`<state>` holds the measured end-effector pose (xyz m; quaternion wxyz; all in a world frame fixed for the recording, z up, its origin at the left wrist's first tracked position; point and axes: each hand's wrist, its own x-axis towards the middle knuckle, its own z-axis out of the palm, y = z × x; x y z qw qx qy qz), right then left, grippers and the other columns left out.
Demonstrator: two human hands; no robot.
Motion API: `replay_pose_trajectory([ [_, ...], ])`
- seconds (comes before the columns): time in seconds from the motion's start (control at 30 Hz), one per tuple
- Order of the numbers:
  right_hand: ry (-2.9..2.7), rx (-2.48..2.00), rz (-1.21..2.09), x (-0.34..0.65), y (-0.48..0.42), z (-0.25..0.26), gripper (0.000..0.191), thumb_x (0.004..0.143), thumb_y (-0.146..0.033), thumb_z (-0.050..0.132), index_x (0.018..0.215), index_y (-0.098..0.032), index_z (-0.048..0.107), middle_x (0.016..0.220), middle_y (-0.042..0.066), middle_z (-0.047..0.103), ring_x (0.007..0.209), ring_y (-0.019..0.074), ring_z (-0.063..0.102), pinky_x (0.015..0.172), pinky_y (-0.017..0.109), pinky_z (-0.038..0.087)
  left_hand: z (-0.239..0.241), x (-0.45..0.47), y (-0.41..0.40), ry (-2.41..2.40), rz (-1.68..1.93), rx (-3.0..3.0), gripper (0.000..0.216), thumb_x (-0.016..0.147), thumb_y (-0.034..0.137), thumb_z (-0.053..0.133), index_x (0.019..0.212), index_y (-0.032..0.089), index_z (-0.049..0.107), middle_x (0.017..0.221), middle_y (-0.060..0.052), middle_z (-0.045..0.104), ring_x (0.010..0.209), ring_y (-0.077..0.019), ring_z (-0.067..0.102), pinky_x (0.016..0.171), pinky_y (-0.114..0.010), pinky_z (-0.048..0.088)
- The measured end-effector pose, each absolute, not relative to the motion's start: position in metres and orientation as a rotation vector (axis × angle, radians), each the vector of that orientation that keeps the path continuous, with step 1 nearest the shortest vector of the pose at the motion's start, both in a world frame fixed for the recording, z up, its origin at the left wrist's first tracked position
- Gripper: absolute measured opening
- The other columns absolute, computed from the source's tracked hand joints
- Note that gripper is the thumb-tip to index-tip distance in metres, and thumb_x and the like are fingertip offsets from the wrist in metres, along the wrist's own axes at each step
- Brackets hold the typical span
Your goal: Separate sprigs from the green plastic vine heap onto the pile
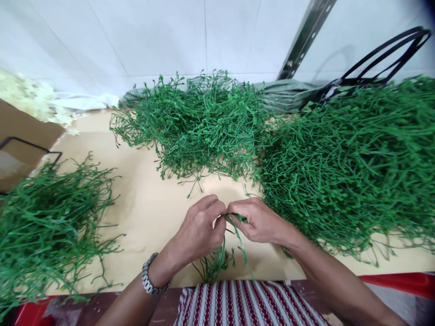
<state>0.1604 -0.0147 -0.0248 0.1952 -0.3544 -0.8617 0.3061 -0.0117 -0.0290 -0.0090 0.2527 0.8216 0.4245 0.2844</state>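
Note:
Close together at the front middle of the table, my two hands pinch green artificial plant stems (pixel 239 240). My left hand (pixel 204 226), with a metal watch on its wrist, is closed around part of the stems. My right hand (pixel 256 219) is closed too, its thumb and fingertips gripping the stems beside the left fingers. Some stem ends hang down below the hands, and a small tuft (pixel 215 265) shows under the left one. The exact spot where the fingertips meet is partly hidden.
Piles of the same green stems lie at the back (pixel 210 122), the right (pixel 356 167) and the left (pixel 44 226) of the tan table (pixel 136 199). A cardboard box (pixel 27 131) and pale flowers (pixel 30 97) stand at left. Black loops (pixel 384 54) rise by the wall.

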Motion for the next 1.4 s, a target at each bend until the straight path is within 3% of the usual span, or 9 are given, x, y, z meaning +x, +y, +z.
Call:
replay_pose_trajectory([
  [0.13, -2.375, -0.902, 1.016, 0.16, -0.016, -0.022, 0.013, 0.072, -0.012, 0.042, 0.061, -0.015, 0.049, 0.052, -0.004, 0.037, 0.049, 0.0071, 0.03, 0.048, 0.021, 0.023, -0.005, -0.016, -0.026, 0.957, 0.655, 2.212, 0.019, 0.063, 0.0, 0.041, 0.057, 0.017, 0.047, 0.057, 0.001, 0.041, 0.055, -0.0119, 0.038, 0.053, -0.025, 0.028],
  [0.27, -2.074, -0.86, 1.531, 0.157, -0.022, -0.02, 0.018, 0.074, -0.016, 0.044, 0.056, -0.015, 0.047, 0.048, -0.006, 0.032, 0.043, 0.0052, 0.027, 0.042, 0.019, 0.021, -0.005, -0.019, -0.025, 0.725, 0.721, 1.885, 0.018, 0.066, 0.005, 0.041, 0.054, 0.017, 0.046, 0.056, 0.0, 0.041, 0.052, -0.0108, 0.039, 0.05, -0.025, 0.03],
  [0.4, -1.611, -0.76, 1.982, 0.159, -0.026, -0.022, 0.028, 0.081, -0.031, 0.046, 0.058, -0.016, 0.047, 0.048, -0.004, 0.041, 0.039, 0.0054, 0.032, 0.038, 0.019, 0.025, -0.013, -0.02, -0.027, 0.668, 0.872, 1.605, 0.016, 0.074, 0.013, 0.048, 0.06, 0.015, 0.056, 0.06, -0.003, 0.049, 0.054, -0.0118, 0.042, 0.051, -0.026, 0.033],
  [0.6, -1.593, -1.038, 1.45, 0.161, -0.018, -0.025, 0.03, 0.087, -0.039, 0.046, 0.07, -0.015, 0.052, 0.057, -0.002, 0.048, 0.051, 0.0077, 0.041, 0.05, 0.02, 0.033, -0.03, -0.023, -0.021, 0.762, 1.111, 1.318, 0.004, 0.067, 0.015, 0.069, 0.07, 0.018, 0.07, 0.072, -0.004, 0.05, 0.069, -0.0135, 0.047, 0.059, -0.024, 0.037],
  [0.8, -1.521, -1.079, 1.533, 0.139, -0.025, -0.032, 0.033, 0.083, -0.045, 0.05, 0.092, -0.014, 0.057, 0.055, -0.006, 0.037, 0.046, 0.0061, 0.03, 0.043, 0.019, 0.025, -0.041, -0.014, -0.021, 0.811, 1.264, 1.091, 0.009, 0.062, 0.016, 0.074, 0.07, 0.02, 0.072, 0.073, -0.002, 0.046, 0.069, -0.0115, 0.044, 0.059, -0.023, 0.036],
  [1.0, -1.738, -1.087, 1.422, 0.141, -0.024, -0.029, 0.02, 0.082, -0.033, 0.053, 0.079, -0.014, 0.058, 0.059, -0.004, 0.045, 0.054, 0.0074, 0.037, 0.051, 0.019, 0.032, -0.038, -0.011, -0.021, 0.755, 1.152, 0.905, 0.008, 0.059, 0.024, 0.075, 0.064, 0.018, 0.072, 0.067, -0.002, 0.048, 0.064, -0.012, 0.045, 0.056, -0.024, 0.035],
  [1.2, -1.955, -0.998, 1.123, 0.146, -0.023, -0.03, 0.014, 0.084, -0.021, 0.047, 0.073, -0.015, 0.053, 0.057, -0.004, 0.043, 0.053, 0.0074, 0.038, 0.051, 0.018, 0.032, -0.028, -0.005, -0.022, 0.718, 1.119, 0.751, 0.009, 0.062, 0.021, 0.071, 0.059, 0.014, 0.066, 0.062, 0.0, 0.047, 0.061, -0.0104, 0.042, 0.055, -0.023, 0.03],
  [1.4, -2.077, -0.807, 1.032, 0.149, -0.018, -0.028, 0.013, 0.083, -0.017, 0.049, 0.073, -0.015, 0.056, 0.065, 0.001, 0.056, 0.059, 0.01, 0.05, 0.058, 0.02, 0.038, -0.021, 0.001, -0.024, 0.646, 0.973, 0.543, 0.015, 0.058, 0.02, 0.07, 0.051, 0.012, 0.059, 0.056, 0.001, 0.042, 0.055, -0.0097, 0.037, 0.053, -0.024, 0.027],
])
